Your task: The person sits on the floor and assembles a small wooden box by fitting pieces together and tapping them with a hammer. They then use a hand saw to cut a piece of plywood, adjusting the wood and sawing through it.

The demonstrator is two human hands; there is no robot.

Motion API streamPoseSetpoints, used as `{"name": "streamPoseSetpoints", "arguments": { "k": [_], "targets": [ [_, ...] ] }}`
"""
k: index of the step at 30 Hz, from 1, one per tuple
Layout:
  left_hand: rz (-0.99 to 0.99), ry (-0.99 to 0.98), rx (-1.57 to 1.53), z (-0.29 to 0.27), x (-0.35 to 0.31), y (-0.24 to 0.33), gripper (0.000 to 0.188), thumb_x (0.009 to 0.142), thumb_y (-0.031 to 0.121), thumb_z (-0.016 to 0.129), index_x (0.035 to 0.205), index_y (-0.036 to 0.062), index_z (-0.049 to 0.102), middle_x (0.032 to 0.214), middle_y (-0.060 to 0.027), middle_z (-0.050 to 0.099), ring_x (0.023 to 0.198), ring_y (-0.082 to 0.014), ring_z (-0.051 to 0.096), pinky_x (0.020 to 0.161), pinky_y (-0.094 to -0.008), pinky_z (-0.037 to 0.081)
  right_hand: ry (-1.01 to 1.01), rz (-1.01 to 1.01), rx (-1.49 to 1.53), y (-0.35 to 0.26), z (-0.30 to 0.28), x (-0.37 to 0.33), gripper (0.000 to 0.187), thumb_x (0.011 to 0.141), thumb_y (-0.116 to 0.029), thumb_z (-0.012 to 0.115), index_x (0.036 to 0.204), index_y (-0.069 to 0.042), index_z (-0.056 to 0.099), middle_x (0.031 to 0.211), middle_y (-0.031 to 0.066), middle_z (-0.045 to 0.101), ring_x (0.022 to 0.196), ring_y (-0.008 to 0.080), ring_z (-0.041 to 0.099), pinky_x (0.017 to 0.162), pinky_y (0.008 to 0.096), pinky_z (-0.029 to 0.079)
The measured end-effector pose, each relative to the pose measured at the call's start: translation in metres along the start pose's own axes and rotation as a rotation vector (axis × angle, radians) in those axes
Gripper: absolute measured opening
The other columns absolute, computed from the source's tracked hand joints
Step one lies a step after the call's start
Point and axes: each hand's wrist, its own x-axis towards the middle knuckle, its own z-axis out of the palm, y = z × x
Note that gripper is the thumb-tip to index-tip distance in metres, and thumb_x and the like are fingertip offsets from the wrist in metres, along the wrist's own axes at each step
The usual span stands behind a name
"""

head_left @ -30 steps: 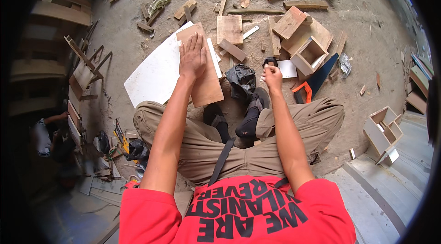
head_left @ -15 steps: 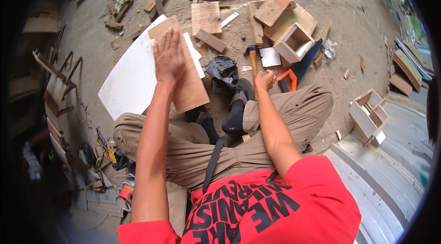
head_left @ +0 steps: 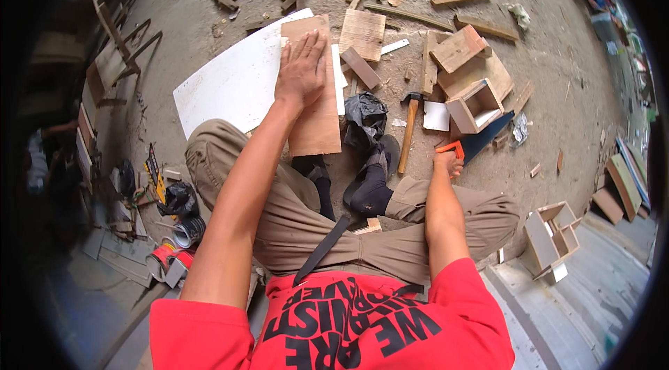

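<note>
The handsaw has its orange handle in the right hand, grip closed around it; the long blade slants forward-right from there, an open box beside it. Left of that grip lies a hammer; farther left, the left hand lies flat on a brown board.

Left hand flat; right hand curled.

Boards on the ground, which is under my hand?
The long brown board lying partly over the white panel: your left hand rests flat on it; no hand touches the others.
</note>
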Motion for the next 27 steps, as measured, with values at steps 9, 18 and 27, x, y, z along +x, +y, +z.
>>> {"name": "streamPoseSetpoints", "arguments": {
  "k": [9,18,27],
  "targets": [
    [0.025,0.049,-0.043,0.005,0.008,0.006,0.051,0.101,0.030,0.038,0.149,0.0158,0.042,0.158,-0.0047,0.037,0.147,-0.0204,0.031,0.122,-0.0461,0.018,0.115,-0.351,1.305,0.029,-0.033,0.030,0.039,0.090,-0.027,0.068,0.108,0.005,0.053,0.090,0.0144,0.068,0.084,0.0230,0.066,0.083,0.0353,0.052],
    [-0.037,-0.012,-0.083,0.010,0.005,-0.001,0.056,0.099,0.032,0.036,0.153,0.0185,0.036,0.162,-0.0011,0.028,0.151,-0.0185,0.021,0.124,-0.0487,0.009,-0.031,-0.347,1.913,0.073,-0.244,-0.146,0.035,0.101,-0.030,0.059,0.078,-0.005,0.050,0.064,-0.0010,0.044,0.053,0.0093,0.042,0.050,0.0253,0.039],
    [-0.230,-0.096,-0.089,-0.008,0.006,0.017,0.060,0.094,0.037,0.044,0.153,0.0276,0.036,0.163,-0.0017,0.027,0.152,-0.0276,0.018,0.116,-0.0651,0.022,-0.290,-0.852,1.588,-0.035,-0.198,-0.278,0.023,0.099,-0.024,0.064,0.094,-0.002,0.061,0.072,0.0007,0.062,0.061,0.0075,0.057,0.054,0.0256,0.044]
  ]
}}
